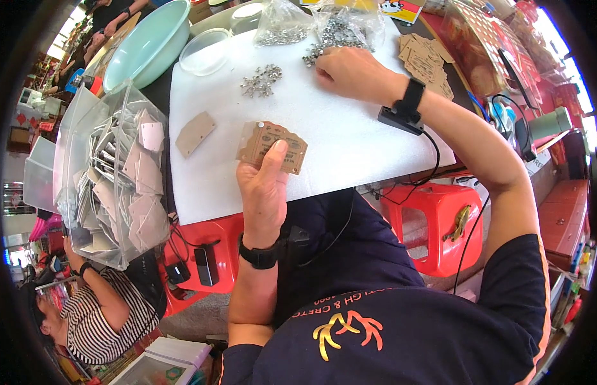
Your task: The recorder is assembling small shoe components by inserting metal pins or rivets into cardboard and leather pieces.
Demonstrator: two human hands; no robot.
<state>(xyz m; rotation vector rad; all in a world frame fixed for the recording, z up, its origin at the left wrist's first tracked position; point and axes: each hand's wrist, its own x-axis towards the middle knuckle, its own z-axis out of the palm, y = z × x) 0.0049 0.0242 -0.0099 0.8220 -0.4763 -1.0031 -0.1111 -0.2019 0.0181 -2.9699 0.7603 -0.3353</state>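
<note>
My left hand point(265, 186) grips a small stack of brown printed cardboard cards point(273, 146) over the white foam sheet, thumb pressed on top. The cards have wavy edges, corner holes and a silvery round spot at one corner. My right hand point(350, 74) rests with curled fingers at the edge of a pile of small silver metal fasteners point(340, 38); its fingertips are partly hidden, so I cannot make out what they pinch. A smaller heap of fasteners point(262, 81) lies in the middle of the sheet. One plain cardboard piece point(196, 133) lies left of my left hand.
A clear bin point(122, 253) full of grey-beige cards stands at the left, near a pale green basin point(151, 45). Brown cards point(427, 61) lie at the right. Clear lids point(207, 51) and a plastic bag point(282, 24) sit at the back. Red stools point(433, 224) stand below; another person sits lower left.
</note>
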